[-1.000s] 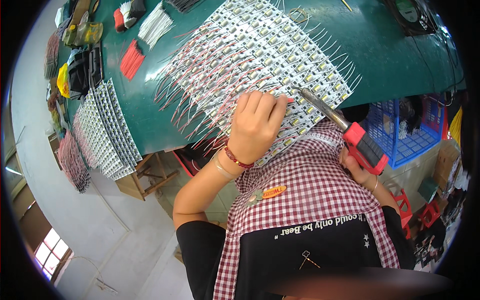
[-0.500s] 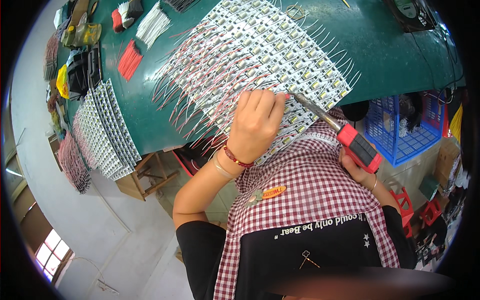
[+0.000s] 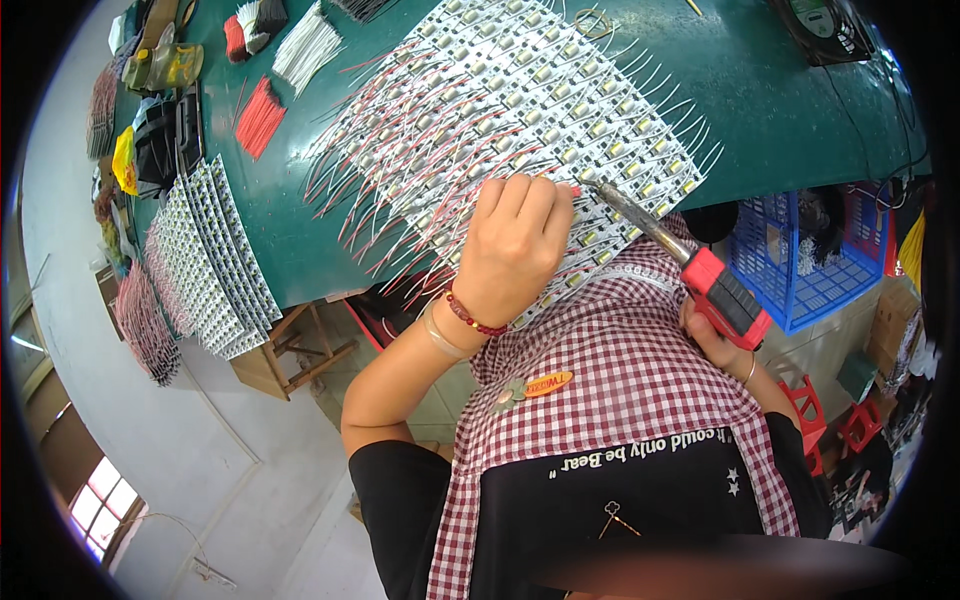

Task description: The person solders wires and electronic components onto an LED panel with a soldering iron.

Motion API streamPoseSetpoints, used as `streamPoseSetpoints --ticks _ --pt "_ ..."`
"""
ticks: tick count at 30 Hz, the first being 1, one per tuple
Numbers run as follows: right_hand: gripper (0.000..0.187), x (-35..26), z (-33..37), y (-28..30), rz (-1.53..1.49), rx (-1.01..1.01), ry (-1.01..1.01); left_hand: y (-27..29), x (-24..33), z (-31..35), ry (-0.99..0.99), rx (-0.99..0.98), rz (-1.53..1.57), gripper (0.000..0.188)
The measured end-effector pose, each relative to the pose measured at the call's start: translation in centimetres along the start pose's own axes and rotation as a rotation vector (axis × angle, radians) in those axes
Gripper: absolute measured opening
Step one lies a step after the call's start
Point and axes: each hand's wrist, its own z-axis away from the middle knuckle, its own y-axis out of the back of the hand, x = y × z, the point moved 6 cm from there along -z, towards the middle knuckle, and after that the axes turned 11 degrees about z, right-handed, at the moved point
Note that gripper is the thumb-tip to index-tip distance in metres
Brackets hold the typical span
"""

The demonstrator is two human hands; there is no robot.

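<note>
My left hand [image 3: 513, 243] is closed in a pinch over the lit-up-looking white LED boards, with a short bit of red wire [image 3: 575, 191] showing at its fingertips. In my right hand [image 3: 708, 338] is a soldering iron [image 3: 722, 297] with a red and black handle. Its metal tip lies close to the pinched fingers, at the board surface; whether it touches cannot be told. The sheet of LED boards [image 3: 600, 130] carries rows of small yellowish chips. Red and white wires stick out along its left side, white ones along its right.
Bundles of red wires [image 3: 260, 122] and white wires [image 3: 306, 50] lie on the green table [image 3: 780, 130]. More wired LED boards [image 3: 215, 260] overhang its left edge. A blue plastic crate [image 3: 800, 270] stands below at right, and a black device [image 3: 822, 28] sits far right.
The soldering iron's handle has shifted slightly right, with its tip still close to my left fingertips. My left hand has moved up a little and keeps its pinch.
</note>
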Motion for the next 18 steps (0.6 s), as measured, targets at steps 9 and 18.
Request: streamPoseSetpoints --ticks 9,18 --pt "0.011 0.62 0.14 -0.25 0.020 -0.042 -0.005 -0.11 -0.29 0.41 0.027 0.033 0.071 0.026" --pt "0.011 0.03 -0.23 -0.23 0.030 0.045 0.027 -0.01 -0.36 -0.10 0.030 0.019 0.103 0.019"
